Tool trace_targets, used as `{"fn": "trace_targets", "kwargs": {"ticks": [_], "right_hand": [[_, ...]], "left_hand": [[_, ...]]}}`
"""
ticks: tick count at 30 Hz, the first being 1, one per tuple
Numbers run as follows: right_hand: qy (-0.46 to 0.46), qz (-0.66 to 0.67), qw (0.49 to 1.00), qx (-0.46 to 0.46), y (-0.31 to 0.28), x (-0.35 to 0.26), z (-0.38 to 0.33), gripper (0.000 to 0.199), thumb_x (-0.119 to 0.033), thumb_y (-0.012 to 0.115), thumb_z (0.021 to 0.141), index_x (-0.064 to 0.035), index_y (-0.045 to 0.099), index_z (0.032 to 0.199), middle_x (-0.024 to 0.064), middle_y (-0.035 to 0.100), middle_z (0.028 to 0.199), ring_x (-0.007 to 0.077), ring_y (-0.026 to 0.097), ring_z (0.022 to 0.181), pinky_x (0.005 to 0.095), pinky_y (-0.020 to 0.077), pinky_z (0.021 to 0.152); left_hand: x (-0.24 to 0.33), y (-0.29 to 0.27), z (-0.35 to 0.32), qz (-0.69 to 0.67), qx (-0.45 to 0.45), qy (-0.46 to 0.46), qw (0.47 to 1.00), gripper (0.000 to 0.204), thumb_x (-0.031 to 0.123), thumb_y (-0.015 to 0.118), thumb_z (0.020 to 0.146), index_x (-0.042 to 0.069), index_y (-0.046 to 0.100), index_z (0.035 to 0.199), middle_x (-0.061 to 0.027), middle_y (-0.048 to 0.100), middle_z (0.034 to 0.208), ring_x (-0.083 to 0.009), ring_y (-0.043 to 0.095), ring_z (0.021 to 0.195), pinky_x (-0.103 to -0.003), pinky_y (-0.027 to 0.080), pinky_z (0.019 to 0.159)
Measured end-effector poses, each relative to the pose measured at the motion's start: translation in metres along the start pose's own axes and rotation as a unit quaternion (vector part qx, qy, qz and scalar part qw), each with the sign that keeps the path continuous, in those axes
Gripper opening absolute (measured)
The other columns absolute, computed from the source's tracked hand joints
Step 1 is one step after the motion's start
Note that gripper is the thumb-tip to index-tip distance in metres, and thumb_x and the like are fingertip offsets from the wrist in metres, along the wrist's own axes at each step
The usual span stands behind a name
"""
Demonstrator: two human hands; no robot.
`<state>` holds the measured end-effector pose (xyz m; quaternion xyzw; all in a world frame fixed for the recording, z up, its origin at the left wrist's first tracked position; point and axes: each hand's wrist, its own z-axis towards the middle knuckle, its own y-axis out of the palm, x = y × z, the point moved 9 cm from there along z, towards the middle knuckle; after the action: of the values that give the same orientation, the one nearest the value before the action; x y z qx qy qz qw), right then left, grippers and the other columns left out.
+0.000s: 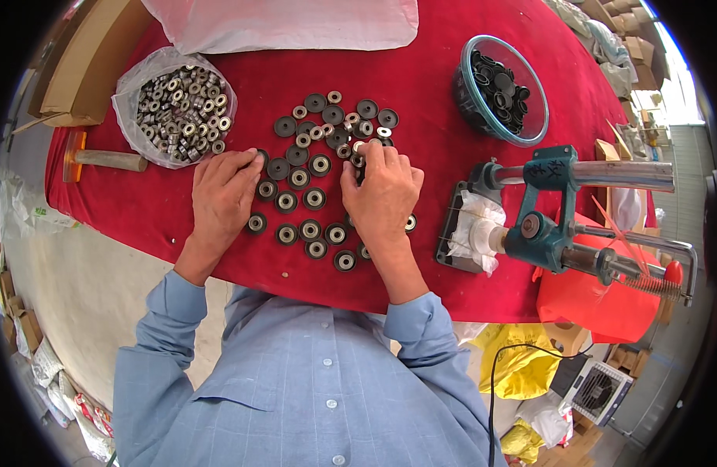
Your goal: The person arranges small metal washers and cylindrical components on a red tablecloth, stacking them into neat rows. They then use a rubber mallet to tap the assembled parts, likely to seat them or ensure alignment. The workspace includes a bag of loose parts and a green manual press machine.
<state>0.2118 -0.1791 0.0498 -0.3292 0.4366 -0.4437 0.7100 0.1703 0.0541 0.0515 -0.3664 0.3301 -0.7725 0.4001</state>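
Black round wheels [277,168] and small metal bearings [333,97] lie spread over the red cloth in front of me. Several wheels nearer me, such as one [309,229], have a bearing seated in the middle. My left hand [221,191] is closed at the left edge of the spread, its fingertips on the rim of a black wheel [263,156]. Bent over the right side, my right hand [382,191] has its thumb and fingers round a bearing [358,146]. The hand partly covers the wheels and bearings under it.
A clear bag of bearings [179,109] and a hammer [109,159] are at left, near a cardboard box [86,70]. A bowl of black parts [500,89] stands at far right. Nearer, a green hand press [541,226] juts over the table. A white sheet [288,23] lies at the back.
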Motion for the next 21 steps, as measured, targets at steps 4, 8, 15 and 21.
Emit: {"fn": "trace_targets", "kwargs": {"ticks": [4, 8, 15, 21], "right_hand": [[0.012, 0.032, 0.999, -0.001, 0.003, 0.002, 0.004, 0.033, -0.019, 0.086, 0.084, -0.0111, 0.071, 0.112, 0.0049, 0.072, 0.098, 0.0256, 0.069, 0.090, 0.0445, 0.0468, 0.083], [0.076, 0.207, 0.975, 0.011, -0.022, 0.036, 0.000, 0.030, -0.009, 0.083, 0.085, -0.0088, 0.070, 0.113, 0.0055, 0.072, 0.099, 0.0246, 0.072, 0.089, 0.0439, 0.0513, 0.082], [-0.008, 0.145, 0.989, 0.015, -0.039, 0.045, -0.018, 0.025, -0.006, 0.083, 0.086, -0.0088, 0.071, 0.108, 0.0068, 0.072, 0.106, 0.0273, 0.071, 0.098, 0.0436, 0.0495, 0.089], [-0.065, 0.115, 0.991, 0.009, -0.022, 0.027, -0.019, 0.022, -0.008, 0.084, 0.086, -0.0089, 0.073, 0.105, 0.0055, 0.072, 0.108, 0.0258, 0.070, 0.104, 0.0435, 0.0479, 0.094]], "left_hand": [[0.000, -0.008, 0.008, -0.043, 0.011, -0.013, 0.999, 0.028, 0.006, 0.082, 0.089, 0.010, 0.081, 0.117, -0.0047, 0.077, 0.122, -0.0274, 0.069, 0.116, -0.044, 0.050, 0.100], [0.020, -0.014, 0.020, -0.093, 0.010, -0.043, 0.995, 0.026, 0.006, 0.083, 0.088, 0.009, 0.081, 0.114, -0.0057, 0.076, 0.120, -0.0279, 0.068, 0.115, -0.044, 0.050, 0.097], [0.034, 0.009, 0.039, -0.133, -0.018, -0.054, 0.989, 0.032, 0.005, 0.084, 0.086, 0.006, 0.079, 0.117, -0.0103, 0.075, 0.120, -0.0313, 0.069, 0.114, -0.044, 0.052, 0.099], [0.029, 0.028, 0.048, -0.125, 0.000, -0.061, 0.990, 0.032, 0.010, 0.086, 0.085, 0.006, 0.077, 0.116, -0.0069, 0.074, 0.116, -0.0295, 0.068, 0.107, -0.044, 0.051, 0.093]]}}
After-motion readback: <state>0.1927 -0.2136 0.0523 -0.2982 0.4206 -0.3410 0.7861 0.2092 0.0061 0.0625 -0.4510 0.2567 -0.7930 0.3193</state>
